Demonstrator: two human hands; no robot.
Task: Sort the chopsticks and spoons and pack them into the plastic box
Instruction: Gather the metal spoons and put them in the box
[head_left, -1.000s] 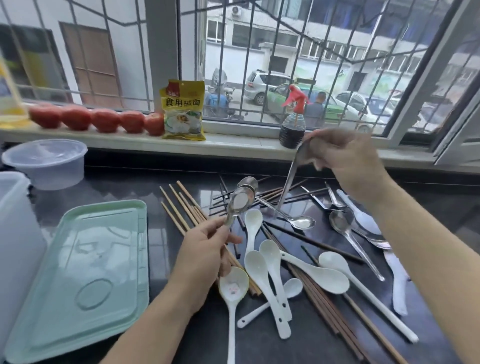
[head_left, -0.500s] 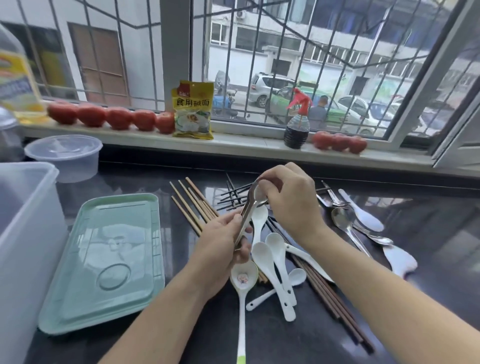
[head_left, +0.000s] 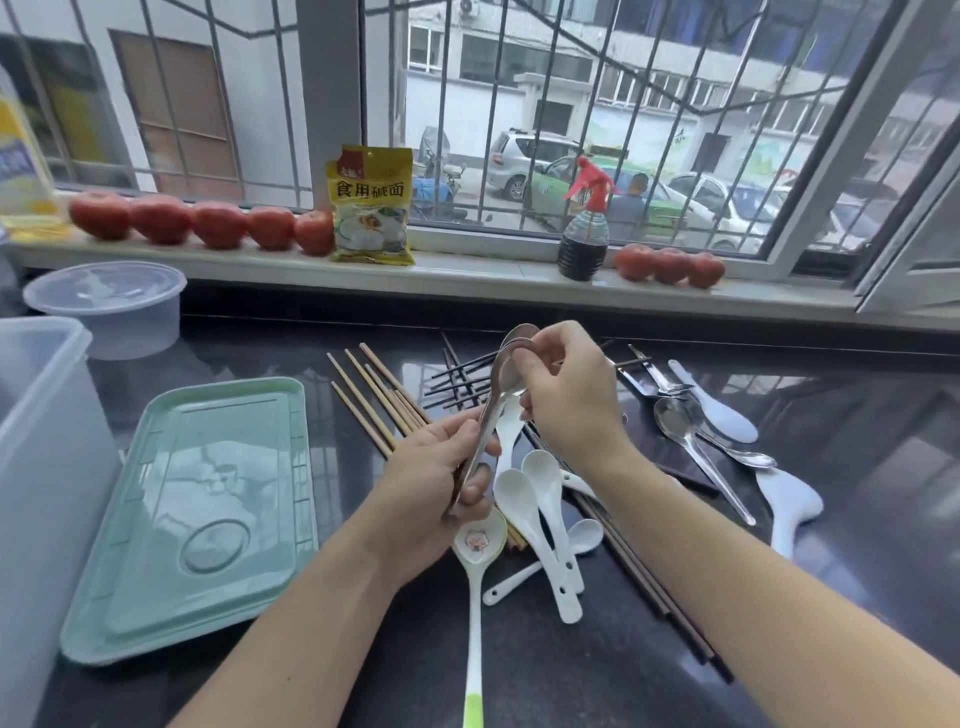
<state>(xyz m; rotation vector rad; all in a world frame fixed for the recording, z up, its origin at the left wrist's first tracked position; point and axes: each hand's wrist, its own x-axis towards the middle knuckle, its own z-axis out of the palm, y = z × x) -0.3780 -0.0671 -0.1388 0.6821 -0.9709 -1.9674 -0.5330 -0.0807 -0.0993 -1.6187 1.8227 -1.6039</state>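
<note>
My left hand (head_left: 436, 478) grips the handles of a small bunch of metal spoons (head_left: 501, 387) held upright over the dark counter. My right hand (head_left: 566, 400) pinches the bowls of those spoons at the top. Under my hands lie white ceramic spoons (head_left: 535, 512), light wooden chopsticks (head_left: 374, 400), black chopsticks (head_left: 460, 382) and dark brown chopsticks (head_left: 644, 587). More metal spoons (head_left: 691, 436) and white scoops (head_left: 789, 504) lie to the right. The clear plastic box (head_left: 47, 467) stands at the left edge, its green lid (head_left: 197, 514) flat beside it.
A round lidded plastic tub (head_left: 111, 306) sits at the back left. On the windowsill stand rows of tomatoes (head_left: 202, 223), a yellow packet (head_left: 371, 205), a dark spray bottle (head_left: 584, 234) and an oil bottle (head_left: 21, 171). Barred windows rise behind.
My right hand carried a metal spoon from up at the right down to the bunch in my left hand and now pinches the spoon bowls together.
</note>
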